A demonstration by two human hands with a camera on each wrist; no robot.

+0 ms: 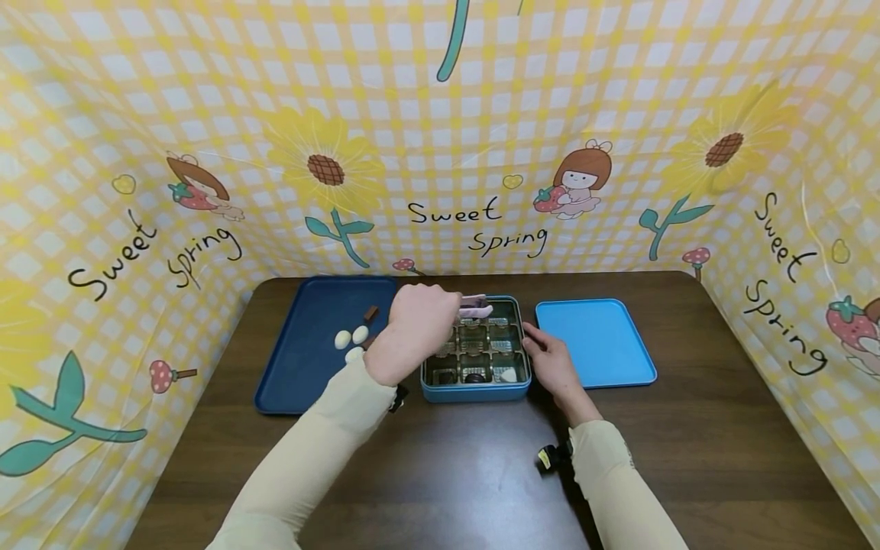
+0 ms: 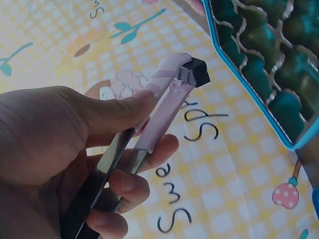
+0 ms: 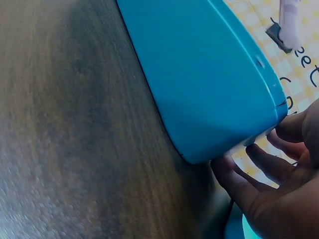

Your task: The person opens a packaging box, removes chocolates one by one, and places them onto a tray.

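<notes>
My left hand point(image 1: 422, 325) grips a pair of tongs with pale pink sleeves point(image 2: 162, 117), above the blue box point(image 1: 474, 393). Pinched at the tips of the tongs is a small dark chocolate piece point(image 2: 200, 72), clear in the left wrist view. Clear-walled compartments fill the box, and its front row holds dark pieces and a white piece point(image 1: 509, 375). My right hand point(image 1: 553, 363) touches the outside of the box's right end with its fingertips. In the right wrist view, those fingers point(image 3: 232, 181) lie against the blue box wall point(image 3: 199, 84).
On the left a navy tray point(image 1: 296, 382) holds several white egg-shaped sweets point(image 1: 342, 339) and a brown piece point(image 1: 371, 313); my left arm covers part of it. To the right lies a light blue tray or lid point(image 1: 598, 344). A patterned cloth point(image 1: 447, 137) hangs behind the table.
</notes>
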